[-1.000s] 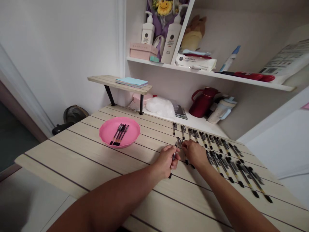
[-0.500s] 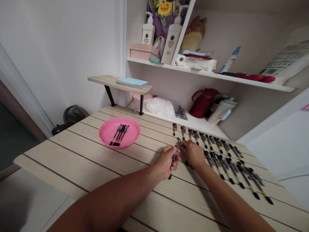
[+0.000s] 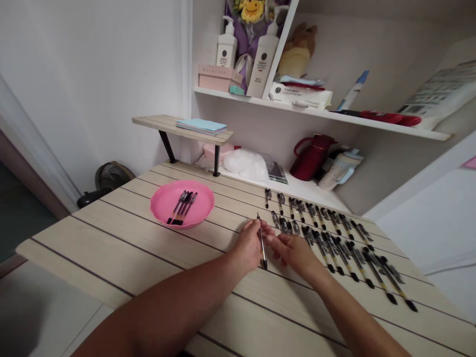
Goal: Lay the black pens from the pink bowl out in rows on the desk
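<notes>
My left hand (image 3: 248, 244) is closed around a slim black pen (image 3: 262, 244). The pen stands almost upright, its bare pointed tip at the top and its dark end near the tabletop. Close on the right, my right hand (image 3: 297, 254) has its fingers loosely bent and apart, near the left fingertips, with nothing visible in them. A loose pen cap (image 3: 274, 219) lies just beyond the hands. To the right, several black pens (image 3: 347, 259) with caps beside them are laid out in two slanting rows.
On the left, a pink plate (image 3: 159, 199) holds several pens. A small raised shelf (image 3: 152, 121) carries blue notebooks (image 3: 202, 126). Behind the slatted table (image 3: 122, 238) are a red jug (image 3: 311, 157), a pale bottle (image 3: 339, 171) and a white plastic bag (image 3: 246, 165).
My right hand has let go of the cap beyond the pen and come back toward my left hand. The pen in my left hand is turned more upright, its tip now showing.
</notes>
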Available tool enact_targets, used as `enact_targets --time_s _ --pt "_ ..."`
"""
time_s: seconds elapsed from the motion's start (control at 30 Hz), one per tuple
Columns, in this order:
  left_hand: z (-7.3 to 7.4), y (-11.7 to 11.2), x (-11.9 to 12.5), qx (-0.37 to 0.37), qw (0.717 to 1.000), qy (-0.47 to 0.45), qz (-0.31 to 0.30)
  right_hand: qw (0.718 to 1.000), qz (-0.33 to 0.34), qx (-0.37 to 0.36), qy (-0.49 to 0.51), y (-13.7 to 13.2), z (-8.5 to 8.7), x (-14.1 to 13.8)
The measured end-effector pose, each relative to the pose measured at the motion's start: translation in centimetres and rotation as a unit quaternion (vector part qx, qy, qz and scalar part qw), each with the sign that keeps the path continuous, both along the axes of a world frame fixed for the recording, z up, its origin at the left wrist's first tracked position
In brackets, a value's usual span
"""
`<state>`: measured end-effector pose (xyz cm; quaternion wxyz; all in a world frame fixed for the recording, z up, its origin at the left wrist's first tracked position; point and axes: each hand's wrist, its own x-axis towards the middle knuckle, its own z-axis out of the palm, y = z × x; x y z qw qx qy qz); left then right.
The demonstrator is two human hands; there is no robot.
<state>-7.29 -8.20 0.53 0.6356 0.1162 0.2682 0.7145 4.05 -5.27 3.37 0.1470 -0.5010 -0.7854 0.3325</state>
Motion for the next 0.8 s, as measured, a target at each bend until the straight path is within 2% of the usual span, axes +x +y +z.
enact_targets --time_s 0.1,0.2,0.3,0.47,0.6,0.8 --pt "-0.2 0.3 -0.1 -0.004 0.999 -0.024 0.023 0.998 0.015 0.036 0.047 -2.4 -1.5 -0.6" --pt "-0.4 0.4 -0.2 -0.004 1.000 -0.023 0.020 0.995 0.007 0.079 0.059 -3.1 -1.9 -1.0" --pt "-0.6 0.5 -0.2 -0.023 1.000 -0.010 0.009 0.992 -0.030 0.126 0.012 -2.2 -1.5 -0.9" --pt "-0.6 0.4 -0.3 -0.043 0.997 0.045 0.053 0.972 -0.071 0.193 -0.117 0.5 -1.4 -0.6" --pt "-0.6 0.4 -0.5 -0.034 0.995 0.074 0.051 0.959 -0.075 0.209 -0.175 1.9 -1.7 -0.8" --pt "-0.7 0.5 -0.5 -0.030 0.995 0.083 0.043 0.952 -0.079 0.220 -0.197 2.4 -2.0 -1.3"
